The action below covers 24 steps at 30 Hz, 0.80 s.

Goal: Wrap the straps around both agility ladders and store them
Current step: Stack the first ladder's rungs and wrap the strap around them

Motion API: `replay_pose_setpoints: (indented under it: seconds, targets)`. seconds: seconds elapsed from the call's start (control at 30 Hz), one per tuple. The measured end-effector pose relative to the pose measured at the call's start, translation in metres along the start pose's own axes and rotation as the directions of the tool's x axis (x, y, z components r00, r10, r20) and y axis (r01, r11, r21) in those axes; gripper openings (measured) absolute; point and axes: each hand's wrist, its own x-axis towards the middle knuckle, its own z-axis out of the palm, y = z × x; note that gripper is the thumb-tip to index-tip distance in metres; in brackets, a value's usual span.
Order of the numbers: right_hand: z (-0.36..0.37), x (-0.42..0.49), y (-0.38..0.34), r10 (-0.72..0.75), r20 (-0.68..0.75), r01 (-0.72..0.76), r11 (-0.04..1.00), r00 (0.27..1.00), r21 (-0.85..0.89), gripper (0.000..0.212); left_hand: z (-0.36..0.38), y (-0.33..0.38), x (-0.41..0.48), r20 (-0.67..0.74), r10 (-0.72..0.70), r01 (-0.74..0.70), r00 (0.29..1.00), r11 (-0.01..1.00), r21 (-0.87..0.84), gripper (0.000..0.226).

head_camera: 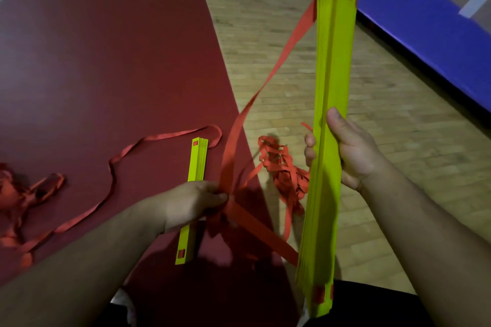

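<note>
1. The right hand [353,151] grips a stacked bundle of yellow-green ladder rungs [329,119], held upright.
2. The left hand [196,202] pinches its red strap [268,79] — taut up to the bundle's top.
3. A second rung bundle [195,164] lies on the red floor [106,61], loose straps [111,175] beside it.

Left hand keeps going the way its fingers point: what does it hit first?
The left hand points right, pinching the red strap. Straight on, it would likely first meet the yellow rung stack held upright in the right hand, though depth is unclear.
</note>
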Motion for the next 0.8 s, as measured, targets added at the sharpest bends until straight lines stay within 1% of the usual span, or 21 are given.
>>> replay_pose_setpoints:
  seconds: [0.03,0.07,0.1,0.13,0.17,0.2,0.23,0.27,0.3,0.37,0.47,0.53,0.6,0.67,0.7,0.73,0.8]
  targets:
    - [0.001,-0.001,0.003,0.0,-0.007,0.0,1.0,1.0,0.022,0.036,0.003,0.002,0.002,-0.031,-0.001,-0.002,1.0,0.997,-0.082,0.018]
    - [0.002,-0.002,0.006,0.006,-0.011,-0.006,0.999,1.0,0.033,0.036,0.005,0.004,0.001,-0.039,-0.002,-0.003,0.999,0.991,-0.131,0.009]
    - [0.002,-0.002,0.01,0.01,-0.011,-0.01,1.0,1.0,0.027,0.037,0.006,0.008,0.0,-0.025,0.008,-0.011,1.0,0.991,-0.131,0.008]
    - [0.003,-0.003,0.014,0.015,-0.011,-0.015,1.0,1.0,0.006,0.036,0.003,0.009,-0.001,0.018,0.025,-0.023,1.0,0.997,-0.07,0.009]
    - [0.001,-0.004,0.018,0.018,-0.009,-0.018,1.0,1.0,-0.02,0.035,-0.001,0.01,-0.001,0.064,0.024,-0.026,0.998,0.999,0.038,0.016]
    - [0.0,-0.004,0.021,0.018,-0.009,-0.019,0.999,1.0,-0.048,0.034,-0.007,0.009,-0.002,0.1,-0.003,-0.016,0.995,0.98,0.197,0.018]
    - [-0.002,-0.003,0.024,0.011,-0.007,-0.012,0.997,1.0,-0.074,0.034,-0.014,0.007,-0.003,0.11,-0.052,0.012,0.993,0.94,0.34,0.018]
    - [-0.003,-0.003,0.026,0.001,-0.004,-0.002,0.994,1.0,-0.108,0.033,-0.023,0.004,-0.004,0.108,-0.092,0.037,0.99,0.901,0.431,0.021]
    - [-0.006,-0.001,0.029,-0.005,0.002,0.005,0.989,1.0,-0.151,0.03,-0.03,0.002,-0.006,0.09,-0.117,0.061,0.989,0.879,0.472,0.023]
    - [-0.011,0.002,0.033,-0.012,0.027,0.018,0.972,1.0,-0.235,0.026,-0.041,0.0,-0.01,0.018,-0.113,0.09,0.993,0.864,0.496,0.025]
    - [-0.018,0.005,0.038,-0.018,0.041,0.031,0.94,0.999,-0.341,0.03,-0.059,-0.004,-0.014,-0.105,-0.083,0.127,0.991,0.84,0.527,0.047]
    - [-0.02,0.005,0.041,-0.036,0.005,0.035,0.919,0.999,-0.393,0.032,-0.061,-0.007,-0.017,-0.141,-0.083,0.147,0.987,0.832,0.535,0.052]
    - [-0.023,0.007,0.043,-0.064,-0.052,0.035,0.904,0.997,-0.426,0.034,-0.06,-0.011,-0.017,-0.162,-0.081,0.161,0.983,0.797,0.582,0.055]
    - [-0.027,0.01,0.045,-0.094,-0.115,0.027,0.876,0.989,-0.482,0.041,-0.062,-0.016,-0.017,-0.18,-0.087,0.181,0.98,0.763,0.62,0.046]
    - [-0.029,0.011,0.046,-0.104,-0.143,0.02,0.87,0.984,-0.493,0.044,-0.063,-0.017,-0.017,-0.168,-0.092,0.178,0.981,0.77,0.612,0.038]
    - [-0.031,0.013,0.047,-0.103,-0.165,0.008,0.871,0.981,-0.492,0.042,-0.063,-0.018,-0.018,-0.15,-0.096,0.166,0.984,0.799,0.578,0.031]
    - [-0.034,0.015,0.049,-0.08,-0.188,-0.021,0.876,0.979,-0.481,0.027,-0.064,-0.02,-0.02,-0.126,-0.087,0.137,0.988,0.869,0.475,0.017]
